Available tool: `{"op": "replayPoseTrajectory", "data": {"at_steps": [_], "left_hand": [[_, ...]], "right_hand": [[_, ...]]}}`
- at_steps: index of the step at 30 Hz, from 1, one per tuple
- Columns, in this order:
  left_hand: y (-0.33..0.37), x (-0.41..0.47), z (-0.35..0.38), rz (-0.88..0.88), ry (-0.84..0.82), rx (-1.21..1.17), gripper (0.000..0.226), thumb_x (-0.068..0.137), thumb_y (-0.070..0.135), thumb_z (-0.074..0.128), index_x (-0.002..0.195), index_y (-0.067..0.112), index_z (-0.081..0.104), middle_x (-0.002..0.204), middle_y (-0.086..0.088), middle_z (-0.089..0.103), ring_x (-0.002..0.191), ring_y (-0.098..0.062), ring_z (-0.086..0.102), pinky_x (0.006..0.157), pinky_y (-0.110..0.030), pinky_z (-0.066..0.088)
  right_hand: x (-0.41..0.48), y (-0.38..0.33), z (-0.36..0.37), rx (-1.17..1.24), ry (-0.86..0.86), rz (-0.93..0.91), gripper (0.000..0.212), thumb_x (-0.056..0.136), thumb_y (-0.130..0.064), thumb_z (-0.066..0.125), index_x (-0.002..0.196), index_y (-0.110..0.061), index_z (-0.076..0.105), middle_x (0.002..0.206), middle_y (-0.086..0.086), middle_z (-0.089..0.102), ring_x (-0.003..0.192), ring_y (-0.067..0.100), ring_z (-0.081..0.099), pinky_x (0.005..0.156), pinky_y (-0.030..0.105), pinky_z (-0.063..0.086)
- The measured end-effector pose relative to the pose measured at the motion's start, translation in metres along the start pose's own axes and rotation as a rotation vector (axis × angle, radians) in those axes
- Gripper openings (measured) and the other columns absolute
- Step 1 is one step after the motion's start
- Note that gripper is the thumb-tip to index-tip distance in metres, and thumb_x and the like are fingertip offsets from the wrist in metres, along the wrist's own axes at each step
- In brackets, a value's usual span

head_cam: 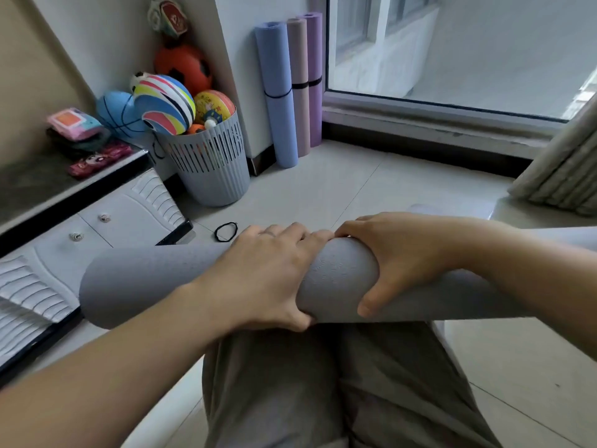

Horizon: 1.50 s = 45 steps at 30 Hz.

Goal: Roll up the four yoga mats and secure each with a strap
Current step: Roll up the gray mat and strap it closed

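Observation:
A rolled grey yoga mat (145, 279) lies across my lap, running left to right. My left hand (268, 273) grips the roll near its middle, fingers over the top and thumb underneath. My right hand (400, 263) grips it just to the right, thumb in front. A black elastic strap (226, 231) lies loose on the floor tiles just beyond the roll. Three rolled mats lean upright in the far corner: blue (277, 101), pink (298, 85) and purple (315, 79), each with a dark strap round its middle.
A grey slatted basket (213, 163) full of balls stands left of the leaning mats. A low white cabinet (80, 227) with small items on top runs along the left. A window (452, 50) and a curtain (562, 176) bound the right.

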<state>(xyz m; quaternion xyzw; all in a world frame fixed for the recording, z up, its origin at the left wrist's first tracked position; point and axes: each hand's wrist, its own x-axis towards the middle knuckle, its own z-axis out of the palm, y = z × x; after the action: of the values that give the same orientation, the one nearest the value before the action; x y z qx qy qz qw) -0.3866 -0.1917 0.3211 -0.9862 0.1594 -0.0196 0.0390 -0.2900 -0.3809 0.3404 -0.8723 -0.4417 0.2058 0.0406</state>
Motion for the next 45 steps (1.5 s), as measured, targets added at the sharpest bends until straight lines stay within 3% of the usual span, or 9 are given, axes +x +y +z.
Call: {"op": "replayPoseTrajectory", "data": {"at_steps": [6,9,14,17,21,30,37,41,45], "left_hand": [[0.018,-0.012,0.018,0.031,-0.286,-0.095,0.101,0.064,0.056,0.071,0.146,0.035,0.016,0.130,0.005,0.043,0.117,-0.021,0.047,0.097,-0.035,0.040],[0.005,0.006,0.021,0.014,-0.413,-0.254,0.096,0.063,0.048,0.080,0.141,0.033,0.026,0.127,0.005,0.047,0.114,-0.018,0.049,0.091,-0.029,0.042],[-0.017,0.043,0.014,-0.043,-0.688,-0.501,0.090,0.061,0.046,0.086,0.135,0.044,0.035,0.121,0.019,0.052,0.107,-0.005,0.053,0.088,-0.022,0.043],[-0.017,0.041,0.014,-0.070,-0.590,-0.486,0.094,0.066,0.052,0.080,0.142,0.044,0.027,0.132,0.016,0.045,0.120,-0.008,0.047,0.099,-0.028,0.040],[-0.001,0.018,0.038,-0.056,-0.270,0.011,0.112,0.059,0.071,0.064,0.145,0.041,-0.001,0.134,0.002,0.041,0.121,-0.023,0.045,0.102,-0.045,0.036],[0.004,0.004,-0.005,0.007,-0.159,0.046,0.101,0.060,0.073,0.061,0.141,0.042,0.009,0.116,0.003,0.050,0.105,-0.023,0.053,0.090,-0.038,0.042],[0.006,0.005,0.004,-0.048,-0.601,-0.337,0.096,0.055,0.064,0.079,0.135,0.053,0.027,0.119,0.016,0.057,0.108,-0.010,0.056,0.092,-0.032,0.047],[-0.009,0.026,0.003,-0.112,-0.787,-0.459,0.090,0.059,0.060,0.081,0.135,0.054,0.031,0.122,0.022,0.055,0.111,-0.006,0.055,0.097,-0.030,0.045],[-0.013,0.037,0.003,-0.120,-0.841,-0.442,0.104,0.062,0.062,0.079,0.144,0.053,0.017,0.136,0.018,0.042,0.126,-0.009,0.046,0.104,-0.031,0.040]], "right_hand": [[-0.004,-0.012,0.043,0.133,-0.170,0.015,0.092,0.061,-0.065,0.078,0.137,-0.035,0.034,0.129,-0.016,0.048,0.117,0.008,0.049,0.100,0.029,0.041],[-0.014,-0.013,0.050,0.005,-0.024,0.034,0.107,0.063,-0.074,0.068,0.147,-0.033,0.016,0.141,-0.011,0.038,0.127,0.013,0.041,0.105,0.032,0.036],[-0.019,-0.030,0.071,-0.266,0.164,0.009,0.112,0.063,-0.076,0.062,0.147,-0.025,0.008,0.129,-0.001,0.042,0.110,0.021,0.047,0.094,0.038,0.043],[-0.005,-0.015,0.067,-0.161,0.144,0.065,0.107,0.059,-0.074,0.068,0.142,-0.029,0.019,0.125,-0.002,0.047,0.108,0.020,0.050,0.092,0.038,0.044],[0.017,0.004,0.051,-0.016,0.044,0.070,0.102,0.055,-0.069,0.076,0.138,-0.028,0.032,0.126,-0.003,0.055,0.111,0.018,0.054,0.095,0.034,0.045],[-0.011,-0.001,0.023,0.110,0.037,0.023,0.095,0.053,-0.067,0.078,0.133,-0.041,0.035,0.122,-0.020,0.054,0.105,0.003,0.052,0.093,0.026,0.045],[-0.007,-0.011,0.042,0.253,-0.233,0.087,0.099,0.059,-0.063,0.080,0.140,-0.039,0.029,0.131,-0.016,0.049,0.114,0.007,0.050,0.098,0.029,0.043],[-0.026,-0.017,0.041,0.052,-0.034,0.119,0.110,0.062,-0.073,0.070,0.148,-0.030,0.015,0.141,-0.007,0.040,0.126,0.014,0.038,0.103,0.030,0.035],[-0.031,-0.031,0.066,-0.182,0.085,0.043,0.103,0.061,-0.076,0.066,0.140,-0.024,0.023,0.127,-0.004,0.043,0.111,0.018,0.044,0.096,0.037,0.041]]}}
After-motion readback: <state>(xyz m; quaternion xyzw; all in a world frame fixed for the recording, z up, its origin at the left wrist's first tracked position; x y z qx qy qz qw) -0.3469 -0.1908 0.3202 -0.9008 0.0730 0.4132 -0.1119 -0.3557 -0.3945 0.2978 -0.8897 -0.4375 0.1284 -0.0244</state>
